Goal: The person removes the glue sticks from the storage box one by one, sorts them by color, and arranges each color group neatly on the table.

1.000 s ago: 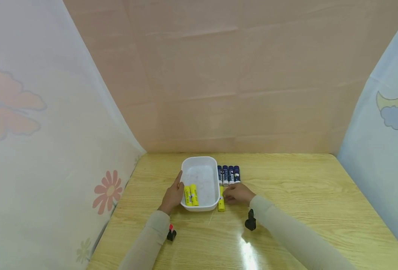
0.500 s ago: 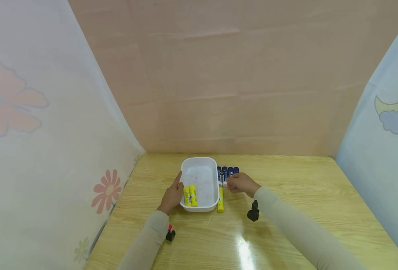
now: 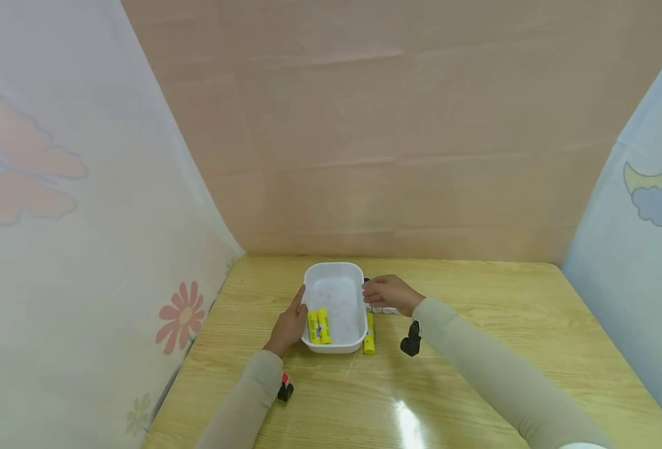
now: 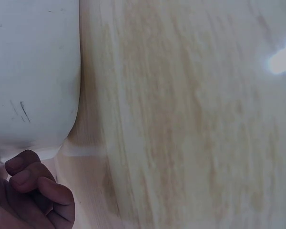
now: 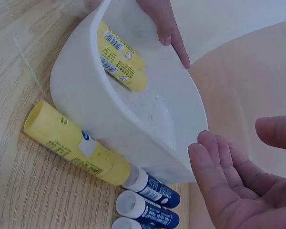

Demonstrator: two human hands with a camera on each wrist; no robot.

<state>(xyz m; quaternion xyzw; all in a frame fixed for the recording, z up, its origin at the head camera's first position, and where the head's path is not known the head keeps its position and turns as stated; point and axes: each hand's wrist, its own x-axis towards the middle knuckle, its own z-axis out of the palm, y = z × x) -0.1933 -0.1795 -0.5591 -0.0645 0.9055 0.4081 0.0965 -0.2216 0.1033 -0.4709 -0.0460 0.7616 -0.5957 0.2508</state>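
My left hand grips the left wall of a white plastic tray, with its thumb over the rim. In the left wrist view, its fingers curl by the tray's outer side. Inside the tray, two yellow glue sticks lie side by side at the near left. Another yellow glue stick lies on the table along the tray's right wall. My right hand is by the tray's right rim, over dark blue glue sticks that it mostly hides in the head view. Nothing is between its thumb and fingers.
The wooden table extends to both sides of the tray and in front of it. A brown sheet hangs behind the table, and patterned cloths stand at its sides.
My right hand has moved from beside the loose yellow glue stick farther back, over the blue ones and towards the tray's right rim. The left hand keeps its hold on the tray.
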